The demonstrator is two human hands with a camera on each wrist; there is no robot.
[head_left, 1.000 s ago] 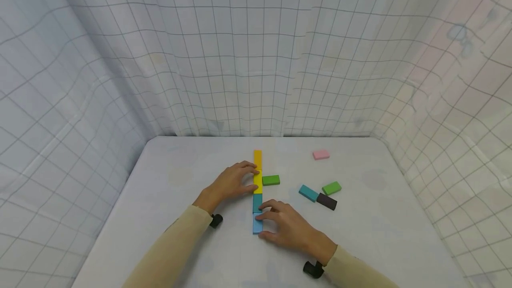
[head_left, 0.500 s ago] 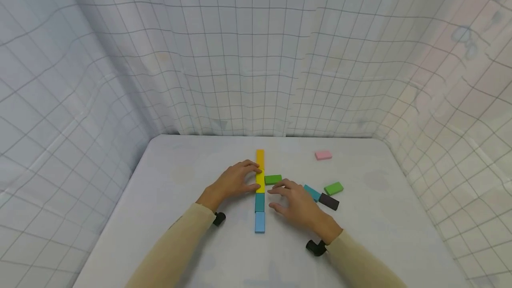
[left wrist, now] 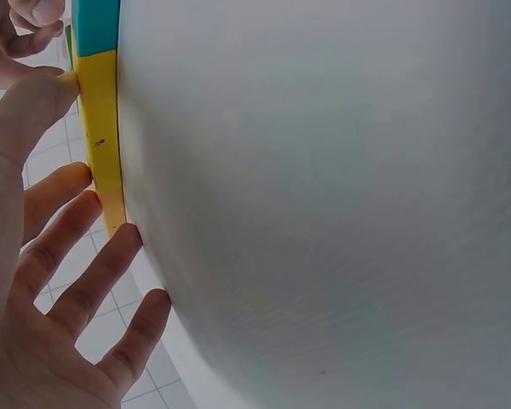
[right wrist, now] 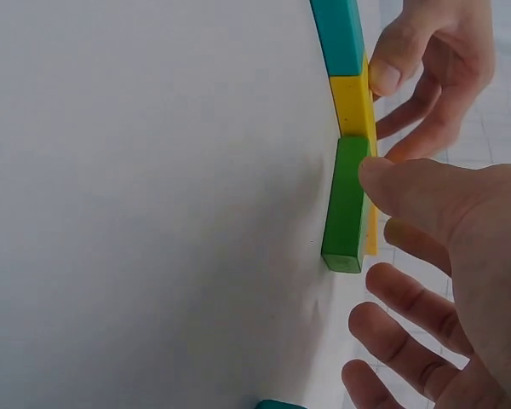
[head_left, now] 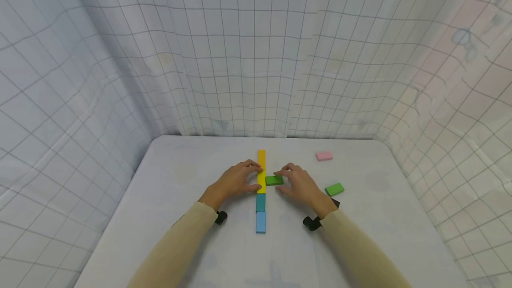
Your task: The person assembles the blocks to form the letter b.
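In the head view, a straight row of flat blocks runs away from me: a light blue block (head_left: 261,222), a teal block (head_left: 261,202) and two yellow ones, a nearer yellow block (head_left: 262,183) and a farther yellow block (head_left: 261,158). My left hand (head_left: 235,180) rests beside the yellow part, thumb and fingertips touching its left edge, fingers spread. A green block (right wrist: 347,204) lies crosswise against the row's right side. My right hand (head_left: 301,186) straddles it with thumb and index finger apart; the thumb tip (right wrist: 376,177) is right at its top edge.
A pink block (head_left: 324,156) lies toward the back right. Another green block (head_left: 334,189) sits to the right, near a black block (head_left: 336,202) partly hidden by my right wrist. Gridded white curtains (head_left: 272,57) stand behind and beside the white table (head_left: 192,159).
My right hand has moved away from the light blue and teal blocks, forward to the green block at the row. The left hand stays on the yellow blocks.
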